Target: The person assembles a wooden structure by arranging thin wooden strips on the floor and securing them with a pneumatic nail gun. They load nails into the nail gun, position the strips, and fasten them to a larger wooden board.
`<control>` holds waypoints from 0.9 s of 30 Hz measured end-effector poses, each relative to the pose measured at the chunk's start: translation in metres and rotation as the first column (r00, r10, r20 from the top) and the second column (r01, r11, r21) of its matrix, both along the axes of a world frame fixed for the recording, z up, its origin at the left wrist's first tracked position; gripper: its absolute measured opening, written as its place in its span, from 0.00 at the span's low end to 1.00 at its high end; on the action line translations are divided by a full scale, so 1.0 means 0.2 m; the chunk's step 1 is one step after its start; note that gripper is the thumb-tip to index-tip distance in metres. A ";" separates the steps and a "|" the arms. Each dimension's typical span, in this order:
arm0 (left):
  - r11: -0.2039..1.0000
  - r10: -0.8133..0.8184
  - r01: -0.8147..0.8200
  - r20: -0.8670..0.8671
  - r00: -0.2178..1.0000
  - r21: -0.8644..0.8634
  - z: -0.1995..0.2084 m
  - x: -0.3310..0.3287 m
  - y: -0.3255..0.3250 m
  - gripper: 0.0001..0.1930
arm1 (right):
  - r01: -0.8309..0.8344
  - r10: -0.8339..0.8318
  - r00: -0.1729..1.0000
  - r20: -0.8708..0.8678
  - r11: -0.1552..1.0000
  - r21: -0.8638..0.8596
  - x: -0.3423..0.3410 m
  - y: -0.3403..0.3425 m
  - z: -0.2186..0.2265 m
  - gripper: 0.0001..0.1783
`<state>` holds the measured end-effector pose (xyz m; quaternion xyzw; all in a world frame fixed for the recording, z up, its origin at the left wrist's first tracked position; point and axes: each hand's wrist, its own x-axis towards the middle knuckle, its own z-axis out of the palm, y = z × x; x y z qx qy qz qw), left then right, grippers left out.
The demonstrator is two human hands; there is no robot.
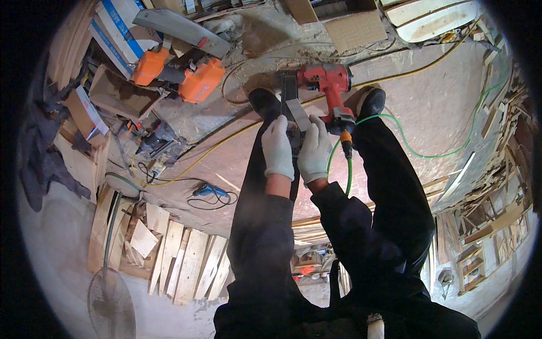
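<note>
A red air nail gun [333,82] lies between my feet, its black magazine [288,90] pointing back toward me. A green hose [349,175] joins its handle at an orange-and-black fitting. My left hand [278,148], in a white glove, is closed around the lower end of the magazine. In my gloved right hand [314,151] a flat grey nail strip [298,114] is pinched by the fingers, angled beside the magazine. The fingertips of both hands nearly meet, and part of the magazine is hidden between them.
An orange-and-black nail gun [200,80] lies at the upper left near a handsaw [178,27]. A yellow hose [226,140] crosses the board floor. Left of my legs is a blue corded tool [210,190]. Wooden boards [192,265] and scrap wood line both sides; an open cardboard box [354,31] stands ahead.
</note>
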<state>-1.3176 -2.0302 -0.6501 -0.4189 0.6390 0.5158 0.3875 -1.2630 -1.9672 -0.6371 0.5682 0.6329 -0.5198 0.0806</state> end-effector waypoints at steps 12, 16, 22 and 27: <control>0.993 0.080 -0.078 0.020 0.997 -0.088 0.02 0.03 -0.01 0.17 | -0.046 0.049 0.996 0.078 0.998 -0.044 -0.03 -0.03 -0.03 0.19; 0.975 0.191 -0.184 0.043 0.981 -0.124 0.02 0.03 -0.01 0.21 | -0.058 0.067 0.992 0.107 0.995 -0.082 -0.07 -0.01 0.03 0.18; 0.974 0.201 -0.197 0.024 0.979 -0.111 0.08 -0.06 0.05 0.24 | -0.300 0.303 0.952 0.056 0.953 -0.050 -0.26 0.22 0.30 0.20; 0.919 0.383 -0.366 0.113 0.917 -0.146 0.11 -0.09 0.09 0.24 | -0.529 0.605 0.796 -0.004 0.699 0.481 -0.52 0.66 0.07 0.18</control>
